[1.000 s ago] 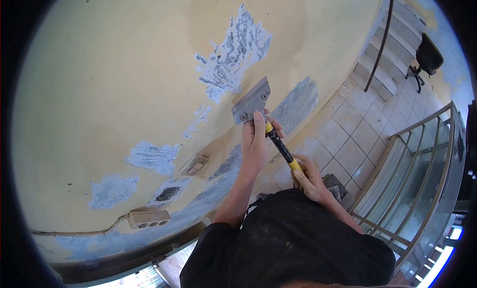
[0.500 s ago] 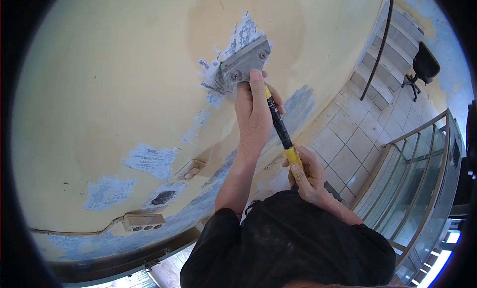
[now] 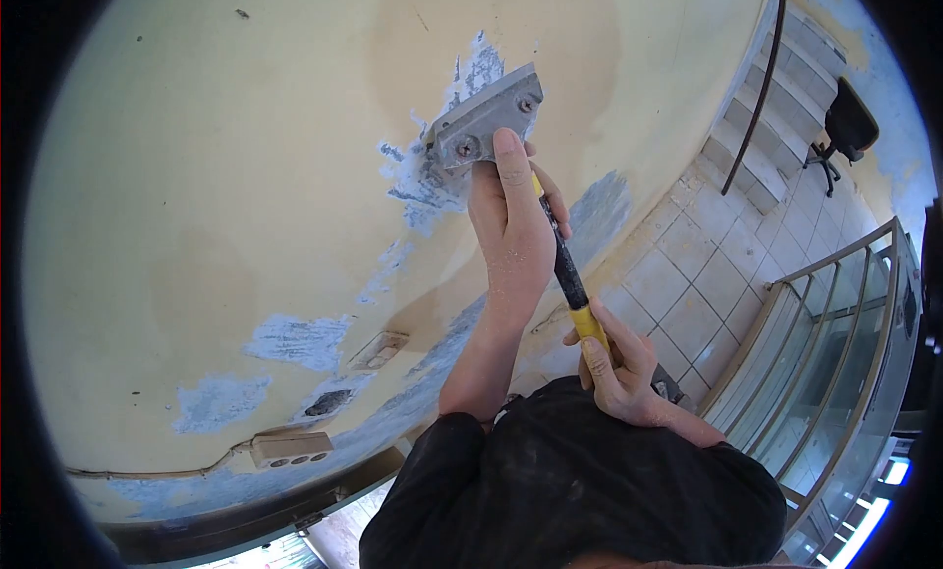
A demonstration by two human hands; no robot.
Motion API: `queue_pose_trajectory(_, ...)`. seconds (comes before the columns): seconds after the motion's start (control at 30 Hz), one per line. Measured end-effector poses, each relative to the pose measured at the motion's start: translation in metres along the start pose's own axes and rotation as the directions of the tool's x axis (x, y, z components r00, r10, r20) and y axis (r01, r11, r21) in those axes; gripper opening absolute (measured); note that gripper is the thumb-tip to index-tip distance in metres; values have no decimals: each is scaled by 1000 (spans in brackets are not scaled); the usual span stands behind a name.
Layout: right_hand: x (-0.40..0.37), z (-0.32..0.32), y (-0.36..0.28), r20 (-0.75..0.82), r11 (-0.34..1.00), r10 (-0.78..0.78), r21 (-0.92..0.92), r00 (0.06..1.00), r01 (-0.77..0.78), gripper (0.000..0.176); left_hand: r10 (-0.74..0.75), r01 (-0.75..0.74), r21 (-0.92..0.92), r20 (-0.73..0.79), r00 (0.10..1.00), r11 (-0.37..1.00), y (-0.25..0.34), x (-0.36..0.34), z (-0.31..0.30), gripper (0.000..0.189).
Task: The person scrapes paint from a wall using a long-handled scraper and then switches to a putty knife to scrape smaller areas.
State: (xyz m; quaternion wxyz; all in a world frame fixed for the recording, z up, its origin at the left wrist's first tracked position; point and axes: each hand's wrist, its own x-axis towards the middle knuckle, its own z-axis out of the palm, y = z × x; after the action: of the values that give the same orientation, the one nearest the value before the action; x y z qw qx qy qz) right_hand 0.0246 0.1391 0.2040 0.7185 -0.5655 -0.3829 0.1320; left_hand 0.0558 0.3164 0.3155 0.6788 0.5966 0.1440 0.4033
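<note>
A wide-bladed paint scraper (image 3: 499,115) with a yellow and black handle is in both my hands. Its metal head, fixed with two screws, lies over a ragged bare patch (image 3: 422,188) in the cream-painted wall (image 3: 236,186). My left hand (image 3: 516,211) is closed round the neck just below the head, thumb up against the metal. Lower down, my right hand (image 3: 624,368) grips the yellow end of the handle. Whether the blade edge touches the wall is hard to see.
More scraped patches (image 3: 300,335) mark the wall, along with a socket strip (image 3: 292,448) and a smaller socket (image 3: 379,350). At right are a glass display case (image 3: 835,343), steps (image 3: 771,127), a black office chair (image 3: 851,122) and a tiled floor (image 3: 678,274).
The scraper head has moved slightly up along the wall and turned a little, showing more of its face. More bare patch shows left of the blade. Both hands keep their hold.
</note>
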Motion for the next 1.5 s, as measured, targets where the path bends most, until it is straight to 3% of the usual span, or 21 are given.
queue_pose_trajectory(0.07,0,0,1,-19,994,-43,-102,999,40,45,19,-19,5,2,1000,1000,0,1,1,50)
queue_pose_trajectory(0.5,3,1,-7,-53,958,-145,-259,988,127,46,-12,15,-31,84,996,999,3,4,-1,53)
queue_pose_trajectory(0.67,0,-2,-7,-52,952,-108,-291,993,89,46,-23,26,-25,114,993,999,-1,6,-3,50)
queue_pose_trajectory(0.77,4,0,-2,-70,926,-203,-339,977,168,47,15,-7,-59,139,990,998,-1,8,-1,48)
queue_pose_trajectory(0.87,6,-1,-3,-72,920,-186,-363,980,148,47,39,-30,-63,156,987,998,-6,10,-2,47)
queue_pose_trajectory(1.2,13,4,-1,-78,892,-213,-422,974,161,47,58,-39,-92,206,977,995,4,20,1,47)
queue_pose_trajectory(1.5,37,14,-16,-174,915,-264,-357,949,189,46,98,-82,-71,268,958,994,34,42,18,51)
